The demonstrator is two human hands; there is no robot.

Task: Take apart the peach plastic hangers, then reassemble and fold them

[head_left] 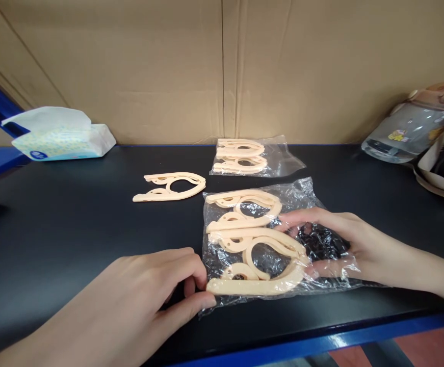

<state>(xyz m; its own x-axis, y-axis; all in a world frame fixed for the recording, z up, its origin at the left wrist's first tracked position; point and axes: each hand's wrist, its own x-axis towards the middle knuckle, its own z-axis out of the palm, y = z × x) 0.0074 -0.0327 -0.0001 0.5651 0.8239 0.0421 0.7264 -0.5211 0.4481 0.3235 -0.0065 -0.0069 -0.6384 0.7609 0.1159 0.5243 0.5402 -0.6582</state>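
Near the front of the black tabletop, a clear plastic bag (290, 196) has two beige folding hangers (254, 288) inside, folded up one beside the other. At its near left corner, my left hand (168, 285) pinches the film between thumb and fingers, right by a hanger's end. From the right, my right hand (340, 244) grips the bag, its fingers and thumb against the hangers' rounded ends. Crumpled film covers part of that hand. A loose folded hanger (185, 194) lies behind on the left. Farther back is another clear bag (283, 158) with folded hangers in it.
A tissue pack (64, 140) sits at the back left, and a water bottle (405, 130) with a strap (432, 178) leans at the back right. Cardboard (168, 71) rises behind the table. A blue edge (283, 349) runs along the front.
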